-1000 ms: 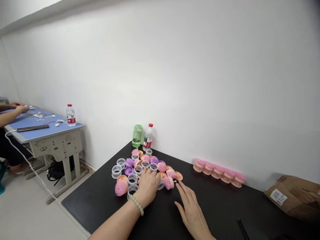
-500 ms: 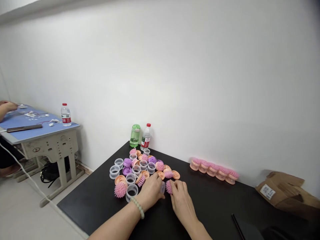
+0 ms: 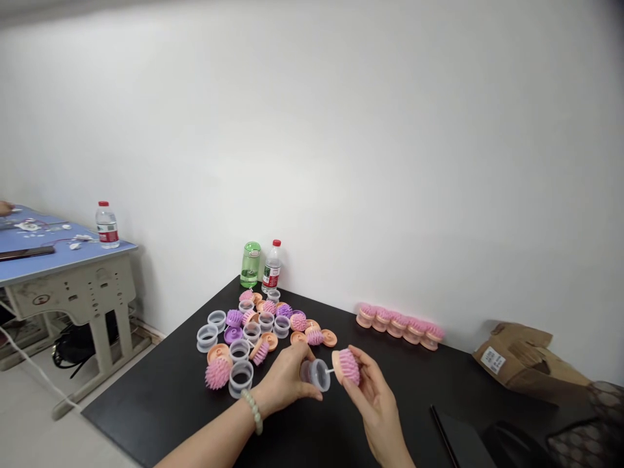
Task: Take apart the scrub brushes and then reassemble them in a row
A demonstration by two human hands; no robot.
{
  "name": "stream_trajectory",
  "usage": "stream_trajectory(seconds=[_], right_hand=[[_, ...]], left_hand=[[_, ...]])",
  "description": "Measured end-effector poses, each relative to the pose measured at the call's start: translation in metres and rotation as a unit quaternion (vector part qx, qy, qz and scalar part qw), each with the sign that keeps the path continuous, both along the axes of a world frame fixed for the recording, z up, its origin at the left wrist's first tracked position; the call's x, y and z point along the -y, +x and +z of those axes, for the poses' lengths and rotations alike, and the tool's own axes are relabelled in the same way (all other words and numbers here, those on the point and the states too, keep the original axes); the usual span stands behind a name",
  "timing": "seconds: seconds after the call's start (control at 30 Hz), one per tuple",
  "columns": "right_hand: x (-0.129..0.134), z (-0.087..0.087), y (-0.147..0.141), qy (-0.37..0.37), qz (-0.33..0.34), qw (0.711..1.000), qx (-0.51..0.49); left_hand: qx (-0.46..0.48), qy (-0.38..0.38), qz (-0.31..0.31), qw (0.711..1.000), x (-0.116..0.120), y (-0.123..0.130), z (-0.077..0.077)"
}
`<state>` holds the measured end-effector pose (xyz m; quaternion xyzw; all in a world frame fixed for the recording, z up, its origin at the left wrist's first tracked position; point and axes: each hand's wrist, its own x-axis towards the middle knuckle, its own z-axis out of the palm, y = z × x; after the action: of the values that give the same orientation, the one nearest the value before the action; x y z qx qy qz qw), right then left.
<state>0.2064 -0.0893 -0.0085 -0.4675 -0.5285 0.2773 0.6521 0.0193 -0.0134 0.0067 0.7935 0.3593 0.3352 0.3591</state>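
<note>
At the far left, another person's hand (image 3: 4,208) rests at the edge of a blue tabletop (image 3: 82,260), near a phone (image 3: 26,253) and a water bottle (image 3: 107,225). On the black tabletop (image 3: 146,416), a big pile lies at 10 o'clock from the person's own hands. It has clear cups (image 3: 207,338), purple brushes (image 3: 234,318), peach discs (image 3: 219,353) and a pink spiky ball brush (image 3: 218,373). The cups in the pile look empty, since the dark top shows through them. A green bottle (image 3: 250,264) and a red-label bottle (image 3: 272,266) stand behind the pile, by the wall. The left hand (image 3: 285,380), with a bead bracelet (image 3: 252,411) on its wrist, has its grip closed around a clear plastic cup (image 3: 315,375). Nothing shows inside that cup. The right hand (image 3: 375,406) pinches a pink spiky brush head (image 3: 349,366) with a peach back. A thin white stick (image 3: 329,370) pokes from the brush toward the cup. Cup and brush lie in one sideways line, 9 o'clock to 3 o'clock, held up off the tabletop. The stick's tip is right by the cup, but I cannot tell if it goes in. Farther right, at 1 o'clock, a row of pink brushes (image 3: 400,327) sits by the wall, and a brown cardboard box (image 3: 517,357) lies past it.
</note>
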Motion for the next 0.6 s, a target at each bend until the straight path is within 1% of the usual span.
stream_trajectory(seconds=[0.1, 0.2, 0.27, 0.4, 0.5, 0.6], right_hand=[[-0.001, -0.007, -0.004, 0.001, 0.014, 0.998, 0.065], [-0.002, -0.014, -0.004, 0.010, -0.003, 0.991, 0.133], [-0.002, -0.017, -0.003, 0.014, -0.012, 0.988, 0.152], [0.002, -0.017, -0.002, 0.018, 0.001, 0.988, 0.153], [0.006, -0.011, -0.003, 0.024, 0.012, 0.990, 0.140], [0.009, -0.005, -0.003, 0.031, 0.019, 0.991, 0.126]], left_hand=[[-0.002, -0.004, 0.002, 1.000, 0.004, 0.001, 0.004], [0.003, -0.017, -0.003, 1.000, 0.008, 0.000, 0.009], [0.005, -0.014, -0.004, 1.000, 0.010, 0.000, 0.012], [0.007, 0.012, -0.012, 1.000, 0.015, -0.001, 0.021], [0.023, 0.035, -0.032, 0.999, 0.018, -0.003, 0.027], [0.055, 0.035, -0.059, 0.996, 0.019, -0.005, 0.030]])
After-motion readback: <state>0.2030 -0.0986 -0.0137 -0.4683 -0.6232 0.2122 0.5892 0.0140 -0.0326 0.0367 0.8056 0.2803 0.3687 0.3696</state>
